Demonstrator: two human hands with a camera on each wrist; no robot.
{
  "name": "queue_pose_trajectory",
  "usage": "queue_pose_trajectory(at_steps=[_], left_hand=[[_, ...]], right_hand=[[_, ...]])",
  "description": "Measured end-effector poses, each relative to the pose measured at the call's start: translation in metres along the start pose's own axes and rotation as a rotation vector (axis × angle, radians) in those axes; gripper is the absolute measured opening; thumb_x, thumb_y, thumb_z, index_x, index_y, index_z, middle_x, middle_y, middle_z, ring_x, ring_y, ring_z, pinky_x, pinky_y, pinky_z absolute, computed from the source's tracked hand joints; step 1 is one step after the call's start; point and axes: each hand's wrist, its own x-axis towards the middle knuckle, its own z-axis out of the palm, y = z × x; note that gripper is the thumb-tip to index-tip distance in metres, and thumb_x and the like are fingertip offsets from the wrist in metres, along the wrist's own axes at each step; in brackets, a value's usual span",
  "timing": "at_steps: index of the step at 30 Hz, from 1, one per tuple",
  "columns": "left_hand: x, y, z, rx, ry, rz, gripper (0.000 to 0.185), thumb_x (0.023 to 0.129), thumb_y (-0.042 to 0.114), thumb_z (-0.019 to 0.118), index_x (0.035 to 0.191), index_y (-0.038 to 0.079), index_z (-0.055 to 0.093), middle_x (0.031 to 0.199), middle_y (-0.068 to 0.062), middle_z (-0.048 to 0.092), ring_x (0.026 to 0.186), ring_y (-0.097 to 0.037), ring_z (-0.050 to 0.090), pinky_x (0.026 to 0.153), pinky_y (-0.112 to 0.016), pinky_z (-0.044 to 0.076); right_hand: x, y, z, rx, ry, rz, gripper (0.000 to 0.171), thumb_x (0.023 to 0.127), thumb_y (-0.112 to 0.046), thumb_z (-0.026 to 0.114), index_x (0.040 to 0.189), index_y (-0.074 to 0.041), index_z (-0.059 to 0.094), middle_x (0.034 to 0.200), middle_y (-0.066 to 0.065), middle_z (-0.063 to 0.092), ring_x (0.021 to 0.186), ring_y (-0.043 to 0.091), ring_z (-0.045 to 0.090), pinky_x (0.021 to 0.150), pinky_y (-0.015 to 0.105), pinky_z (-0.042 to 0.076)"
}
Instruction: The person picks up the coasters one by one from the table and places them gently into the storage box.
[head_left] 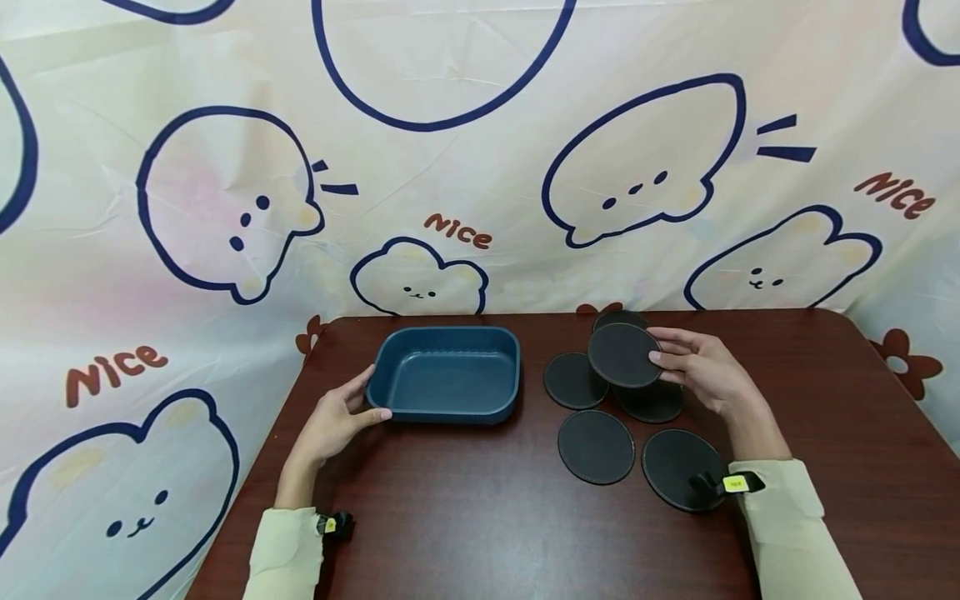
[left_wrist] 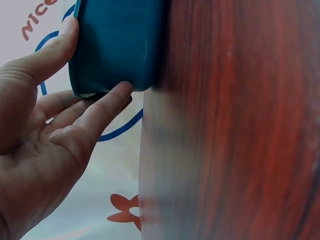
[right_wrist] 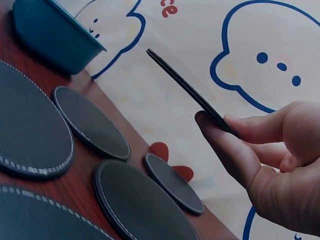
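A dark blue rectangular dish point(head_left: 444, 379) sits near the table's back left. My left hand point(head_left: 337, 421) holds its near left corner, thumb at the front and fingers along the end wall; the left wrist view shows these fingers point(left_wrist: 107, 107) against the dish's end. My right hand point(head_left: 701, 367) pinches a round black coaster point(head_left: 624, 355) by its right edge, raised over the other coasters. Edge-on, the held coaster point(right_wrist: 185, 86) is thin, with the thumb on one face and fingers on the other. Part of a coaster point(head_left: 648, 404) below is hidden by it.
Several round black coasters lie on the brown table point(head_left: 480, 517), among them one at the left point(head_left: 575, 381), one in front point(head_left: 596, 447), one near the right wrist point(head_left: 684, 469) and one at the back point(head_left: 619, 317). A printed cloth point(head_left: 517, 175) hangs behind the table.
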Motion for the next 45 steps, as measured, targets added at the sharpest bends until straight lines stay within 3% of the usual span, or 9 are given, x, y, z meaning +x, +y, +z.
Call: queue_pose_trajectory(at_steps=[19,23,26,29,45], left_hand=[[0.0,0.001,0.001,0.0,0.002,0.004,0.087,0.1,0.015,0.078,0.17,0.007,0.027,0.168,-0.025,0.041,0.146,-0.042,0.055,0.108,-0.049,0.055],[0.0,0.001,0.0,0.005,0.003,0.009,0.087,0.1,0.015,0.078,0.17,0.006,0.027,0.168,-0.025,0.042,0.146,-0.042,0.055,0.108,-0.05,0.055],[0.0,0.001,0.0,0.004,0.002,0.006,0.087,0.1,0.014,0.077,0.17,0.006,0.026,0.168,-0.025,0.041,0.146,-0.043,0.055,0.108,-0.05,0.055],[-0.001,0.001,0.001,0.004,0.002,0.002,0.087,0.1,0.014,0.077,0.171,0.006,0.026,0.168,-0.025,0.041,0.146,-0.043,0.055,0.108,-0.051,0.055],[-0.001,0.001,-0.001,0.017,-0.001,0.005,0.087,0.101,0.017,0.078,0.171,0.007,0.027,0.165,-0.026,0.045,0.146,-0.041,0.055,0.11,-0.053,0.054]], right_hand=[[0.013,-0.009,0.05,0.01,-0.049,0.019,0.068,0.106,-0.004,0.065,0.166,0.003,0.033,0.119,-0.012,0.07,0.097,0.002,0.076,0.085,0.019,0.063],[0.015,-0.009,0.058,-0.011,-0.053,0.021,0.066,0.107,-0.006,0.064,0.166,0.0,0.035,0.137,0.005,0.066,0.099,0.0,0.075,0.086,0.019,0.062],[0.016,-0.009,0.064,-0.021,-0.061,0.023,0.065,0.108,-0.006,0.063,0.167,-0.001,0.036,0.156,0.023,0.052,0.103,-0.002,0.072,0.087,0.018,0.062],[0.017,-0.009,0.071,-0.022,-0.068,0.023,0.065,0.108,-0.006,0.062,0.167,-0.003,0.035,0.166,0.029,0.041,0.106,-0.004,0.07,0.087,0.017,0.061],[0.029,-0.007,0.11,0.038,-0.085,0.02,0.062,0.108,-0.002,0.06,0.166,-0.003,0.037,0.163,0.029,0.046,0.104,0.002,0.074,0.089,0.02,0.062]])
